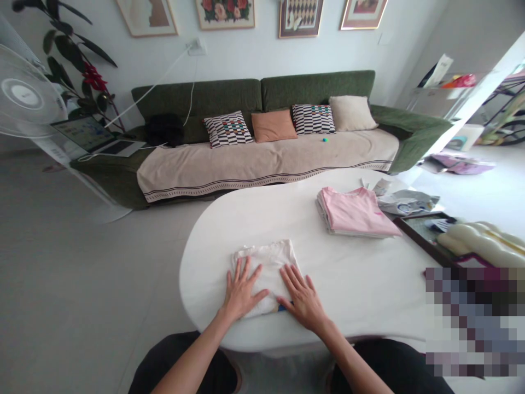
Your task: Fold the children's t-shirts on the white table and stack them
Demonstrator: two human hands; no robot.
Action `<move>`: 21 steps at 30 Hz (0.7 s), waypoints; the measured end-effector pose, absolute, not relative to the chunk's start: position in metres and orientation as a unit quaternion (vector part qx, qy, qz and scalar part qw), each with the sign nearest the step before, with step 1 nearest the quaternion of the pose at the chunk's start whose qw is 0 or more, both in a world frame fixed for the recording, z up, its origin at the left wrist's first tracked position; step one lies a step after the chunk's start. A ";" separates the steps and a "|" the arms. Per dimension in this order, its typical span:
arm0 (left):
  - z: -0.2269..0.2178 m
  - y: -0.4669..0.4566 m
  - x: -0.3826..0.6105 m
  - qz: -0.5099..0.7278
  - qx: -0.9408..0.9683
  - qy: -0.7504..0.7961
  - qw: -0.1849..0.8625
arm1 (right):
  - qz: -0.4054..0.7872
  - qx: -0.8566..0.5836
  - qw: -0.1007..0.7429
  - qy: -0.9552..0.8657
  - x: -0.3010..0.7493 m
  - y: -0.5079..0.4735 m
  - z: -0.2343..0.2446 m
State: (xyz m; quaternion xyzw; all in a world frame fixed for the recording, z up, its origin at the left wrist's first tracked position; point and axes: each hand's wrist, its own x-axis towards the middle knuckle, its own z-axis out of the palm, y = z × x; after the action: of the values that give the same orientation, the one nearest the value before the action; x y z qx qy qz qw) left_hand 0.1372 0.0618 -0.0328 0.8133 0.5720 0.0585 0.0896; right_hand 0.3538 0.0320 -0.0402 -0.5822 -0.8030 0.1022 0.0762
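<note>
A white folded garment [270, 260], probably a shirt, lies flat on the white oval table [213, 230] right in front of me. My left hand [241, 290] rests on its left part with fingers spread. On the right part lies my right hand [301, 298], palm down, fingers stretched out. A small patch of blue and tan print shows at the garment's near edge between the hands; the rest of the print is hidden. Farther right, a stack of folded clothes [353, 210] has a pink shirt on top.
Beside the stack sit a crumpled plastic bag [408, 201] and a dark-framed tray [426, 241] with a cream-coloured object [484, 241] over it. Beyond the table stands a green sofa [320, 87] with cushions. At left are a fan [28, 96] and a laptop [98, 139].
</note>
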 end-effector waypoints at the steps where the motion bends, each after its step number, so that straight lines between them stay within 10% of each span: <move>1: -0.036 0.065 0.128 0.051 0.799 0.592 0.089 | 0.103 -0.591 0.074 -0.796 0.361 0.031 -0.043; 9: -0.034 0.095 0.112 0.194 0.670 0.707 0.116 | 0.084 -0.690 0.180 -0.696 0.319 0.036 -0.006; 16: 0.003 0.112 0.142 0.226 0.474 0.724 0.447 | 0.161 -0.729 0.159 -0.646 0.216 0.049 0.004; 21: 0.045 0.090 0.137 0.302 0.469 0.507 0.658 | 0.278 -0.688 0.349 -0.572 0.222 0.047 0.005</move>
State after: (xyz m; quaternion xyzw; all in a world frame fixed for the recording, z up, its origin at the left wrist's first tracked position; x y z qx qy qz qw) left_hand 0.1373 0.0902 0.0447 0.4687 0.5068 0.3016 0.6577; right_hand 0.2224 0.0466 0.0047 -0.6882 -0.5720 0.2784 0.3488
